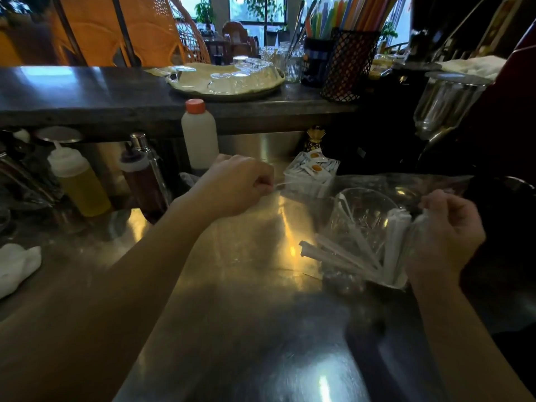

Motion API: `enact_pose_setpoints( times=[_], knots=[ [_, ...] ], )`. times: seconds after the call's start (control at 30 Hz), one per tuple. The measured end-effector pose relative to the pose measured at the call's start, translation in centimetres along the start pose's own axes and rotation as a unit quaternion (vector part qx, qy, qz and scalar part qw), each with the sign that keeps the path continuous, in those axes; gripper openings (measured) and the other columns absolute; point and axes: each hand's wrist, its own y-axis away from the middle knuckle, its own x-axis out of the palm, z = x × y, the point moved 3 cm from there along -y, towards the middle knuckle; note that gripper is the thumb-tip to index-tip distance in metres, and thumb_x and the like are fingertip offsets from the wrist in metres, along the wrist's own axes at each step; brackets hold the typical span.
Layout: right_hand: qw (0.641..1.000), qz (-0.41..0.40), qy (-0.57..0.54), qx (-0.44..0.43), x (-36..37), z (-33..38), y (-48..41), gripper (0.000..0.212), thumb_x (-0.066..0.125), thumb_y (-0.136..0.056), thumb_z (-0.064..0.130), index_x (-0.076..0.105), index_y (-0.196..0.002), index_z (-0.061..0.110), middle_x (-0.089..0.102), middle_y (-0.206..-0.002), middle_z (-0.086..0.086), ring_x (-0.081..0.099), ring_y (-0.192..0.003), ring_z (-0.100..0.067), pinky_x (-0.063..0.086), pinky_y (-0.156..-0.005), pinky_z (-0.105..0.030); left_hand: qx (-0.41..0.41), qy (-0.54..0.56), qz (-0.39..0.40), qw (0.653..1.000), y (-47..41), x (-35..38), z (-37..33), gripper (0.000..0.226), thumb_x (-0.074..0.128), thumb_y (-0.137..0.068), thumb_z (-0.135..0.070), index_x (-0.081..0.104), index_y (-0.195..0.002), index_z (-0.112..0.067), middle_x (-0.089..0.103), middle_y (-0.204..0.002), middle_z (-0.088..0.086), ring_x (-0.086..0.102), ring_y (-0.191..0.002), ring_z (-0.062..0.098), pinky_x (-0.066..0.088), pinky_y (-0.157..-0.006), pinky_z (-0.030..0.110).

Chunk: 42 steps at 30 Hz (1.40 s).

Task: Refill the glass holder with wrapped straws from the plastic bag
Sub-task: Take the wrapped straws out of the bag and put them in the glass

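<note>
Plastic bag [406,192] spreads out from the closed right hand [443,239], which grips its bunched end. Just left of that hand stands the glass holder [362,221], nearly empty, so most filling is left, I think. Wrapped straws [348,256] lie by that hand, long way slanting, tips pointing left. Left hand [240,184] is a fist pinching something thin, maybe the bag's edge

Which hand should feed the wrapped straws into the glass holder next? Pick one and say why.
Right. The right hand already grips the plastic bag with the wrapped straws, beside the glass holder. The left hand is farther off, pinching something thin.
</note>
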Motion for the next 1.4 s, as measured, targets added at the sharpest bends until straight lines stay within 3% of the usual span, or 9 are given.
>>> enact_pose_setpoints(
  times=[0.13, 0.3, 0.47, 0.57, 0.7, 0.8, 1.03, 1.23, 1.4],
  knots=[
    [0.979, 0.16, 0.124, -0.012, 2.3, 0.0, -0.1, 0.014, 0.055, -0.088, 0.012, 0.059, -0.075, 0.015, 0.056, -0.071, 0.004, 0.053, -0.058, 0.007, 0.044, -0.055, -0.006, -0.067, 0.037, 0.096, 0.992, 0.2, 1.4, 1.2, 0.027, 0.058, -0.085, -0.026, 0.044, -0.067, -0.041, 0.053, -0.074, -0.012, 0.054, -0.069, 0.0, 0.037, -0.062, 0.017],
    [0.995, 0.084, 0.052, -0.032, 1.5, 1.4, -2.1, 0.022, 0.053, -0.09, 0.015, 0.055, -0.073, 0.029, 0.057, -0.074, 0.009, 0.057, -0.066, 0.007, 0.049, -0.067, -0.009, -0.088, 0.102, 0.091, 0.987, 0.6, 1.4, 1.5, 0.027, 0.059, -0.084, -0.022, 0.047, -0.071, -0.042, 0.053, -0.075, -0.015, 0.055, -0.07, -0.001, 0.034, -0.059, 0.013],
    [0.992, 0.101, 0.065, -0.038, 1.4, 0.8, -2.0, 0.022, 0.054, -0.09, 0.012, 0.057, -0.072, 0.024, 0.058, -0.071, 0.01, 0.057, -0.065, 0.006, 0.05, -0.069, -0.015, -0.079, 0.106, -0.091, 0.987, 0.9, 0.7, 1.7, 0.008, 0.054, -0.086, -0.024, 0.06, -0.084, -0.028, 0.054, -0.077, -0.015, 0.051, -0.07, -0.003, 0.035, -0.065, 0.013],
    [0.995, 0.091, 0.042, -0.019, 1.0, 0.2, -2.2, 0.024, 0.055, -0.089, 0.012, 0.057, -0.069, 0.026, 0.062, -0.065, 0.011, 0.059, -0.067, 0.001, 0.052, -0.071, -0.02, -0.049, 0.05, -0.211, 0.975, 1.1, 0.0, 1.0, 0.01, 0.053, -0.088, -0.023, 0.063, -0.085, -0.02, 0.059, -0.079, -0.008, 0.052, -0.07, 0.004, 0.041, -0.079, 0.028],
    [0.994, 0.098, 0.036, -0.023, 0.6, -0.3, -2.0, 0.026, 0.055, -0.09, 0.013, 0.057, -0.07, 0.028, 0.065, -0.062, 0.021, 0.059, -0.064, 0.004, 0.049, -0.062, -0.009, -0.05, 0.044, -0.068, 0.995, 0.6, 0.5, 0.7, 0.015, 0.049, -0.083, -0.034, 0.061, -0.085, -0.026, 0.05, -0.072, -0.018, 0.049, -0.067, 0.001, 0.042, -0.081, 0.035],
    [0.994, 0.104, 0.022, -0.022, 0.2, -0.6, -2.0, 0.028, 0.055, -0.089, 0.012, 0.058, -0.068, 0.03, 0.065, -0.062, 0.02, 0.058, -0.062, 0.003, 0.049, -0.061, -0.01, -0.053, 0.041, -0.126, 0.99, 0.6, 0.5, 0.8, 0.02, 0.045, -0.082, -0.036, 0.061, -0.084, -0.024, 0.053, -0.079, -0.013, 0.05, -0.074, 0.006, 0.041, -0.085, 0.039],
    [0.994, 0.105, 0.027, 0.004, -0.9, -2.3, -1.5, 0.026, 0.056, -0.089, 0.016, 0.06, -0.068, 0.031, 0.065, -0.063, 0.018, 0.058, -0.064, 0.002, 0.049, -0.06, -0.01, -0.032, 0.044, -0.072, 0.996, 0.1, 1.9, 0.2, 0.013, 0.055, -0.084, -0.036, 0.054, -0.096, -0.032, 0.047, -0.083, -0.021, 0.046, -0.079, 0.003, 0.04, -0.09, 0.044],
    [0.996, 0.084, -0.002, 0.025, -1.5, -2.9, -1.3, 0.022, 0.055, -0.089, 0.016, 0.061, -0.072, 0.028, 0.067, -0.063, 0.017, 0.061, -0.062, 0.003, 0.05, -0.058, -0.01, 0.01, 0.058, -0.053, 0.997, -1.0, 2.1, -2.8, 0.028, 0.046, -0.085, -0.045, 0.056, -0.103, -0.025, 0.058, -0.09, -0.013, 0.053, -0.083, 0.007, 0.044, -0.093, 0.047],
    [0.996, 0.081, -0.002, 0.033, -2.1, -3.5, -1.1, 0.02, 0.055, -0.089, 0.018, 0.06, -0.072, 0.027, 0.066, -0.063, 0.017, 0.059, -0.063, 0.002, 0.051, -0.06, -0.01, 0.011, 0.091, -0.047, 0.995, -2.3, 2.8, -4.4, 0.019, 0.049, -0.09, -0.03, 0.062, -0.096, -0.018, 0.069, -0.093, -0.001, 0.062, -0.084, 0.015, 0.044, -0.094, 0.049]
  ],
)
